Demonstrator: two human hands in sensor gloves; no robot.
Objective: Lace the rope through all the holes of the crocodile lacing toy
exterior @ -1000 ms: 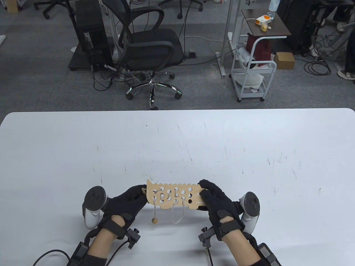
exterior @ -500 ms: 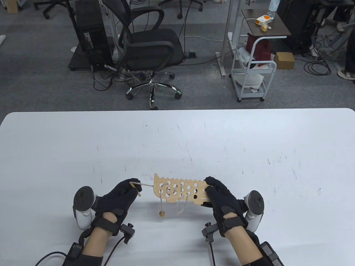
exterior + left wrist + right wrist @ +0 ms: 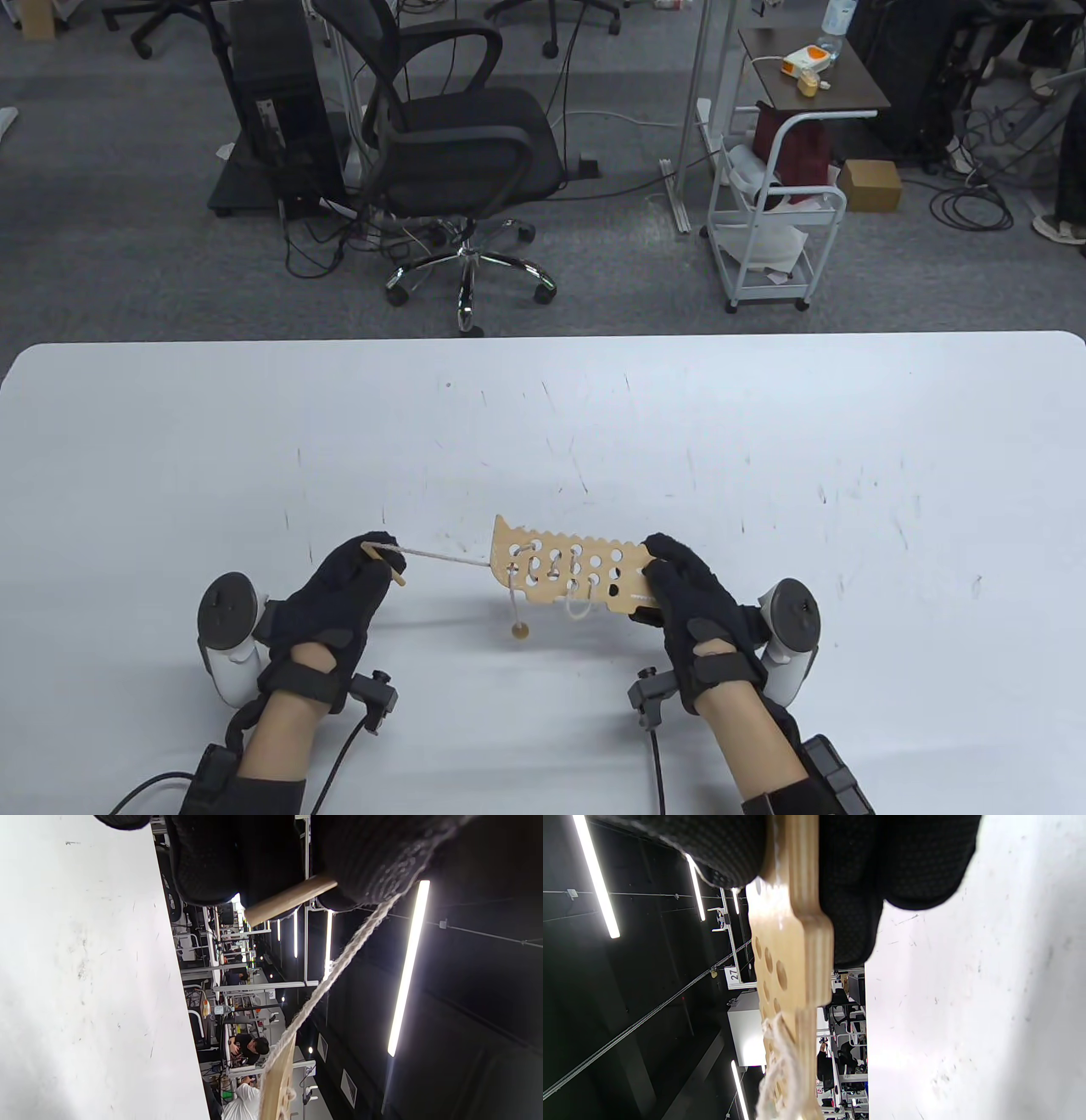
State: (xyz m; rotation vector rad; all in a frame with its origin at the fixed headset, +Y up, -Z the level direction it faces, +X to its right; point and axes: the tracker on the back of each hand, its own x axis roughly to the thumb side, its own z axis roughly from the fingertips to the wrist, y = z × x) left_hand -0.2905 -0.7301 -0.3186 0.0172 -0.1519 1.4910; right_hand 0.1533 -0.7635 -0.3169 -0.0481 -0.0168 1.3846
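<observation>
The wooden crocodile lacing board [image 3: 567, 570] is held above the table [image 3: 543, 424] near its front edge, tilted, with rope laced through several holes on its left half. My right hand [image 3: 657, 567] grips its right end; the board [image 3: 791, 955] shows edge-on in the right wrist view. My left hand [image 3: 373, 553] pinches the wooden needle [image 3: 383, 564] at the rope's end, seen as the needle [image 3: 288, 899] in the left wrist view. The rope [image 3: 445, 557] runs taut from it to the board's left tip. A wooden bead [image 3: 519, 630] hangs below on the rope, beside a short loop [image 3: 579, 608].
The white table top is scuffed and bare around the hands. Beyond its far edge stand an office chair [image 3: 458, 144], a computer tower [image 3: 276, 102] and a small white cart [image 3: 776, 212] on the carpet.
My left hand has pulled the needle out to the left, drawing the rope taut. The hanging loop has shrunk. The board and my right hand have shifted right and slightly away.
</observation>
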